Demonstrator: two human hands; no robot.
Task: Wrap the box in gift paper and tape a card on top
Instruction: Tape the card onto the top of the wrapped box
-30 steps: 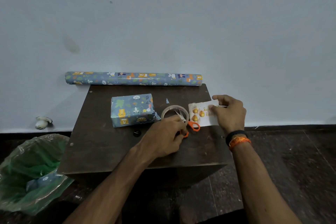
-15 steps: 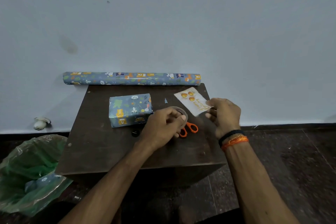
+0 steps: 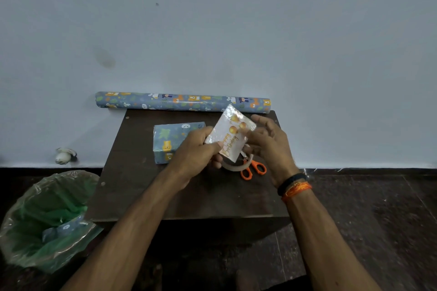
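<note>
L hand (image 3: 196, 149) now pinches the white glossy greeting card w/ gold balloons (image 3: 230, 136), passed over from R hand (image 3: 267, 142), fingers loose, maybe touching its edge. Blue animal-print wrapped box (image 3: 170, 139) sits just left; beige tape ring (image 3: 234, 166) below. Taping next.

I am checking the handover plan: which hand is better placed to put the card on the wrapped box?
Probably left: the left hand grips the card beside the wrapped box; the right hand is farther.
</note>
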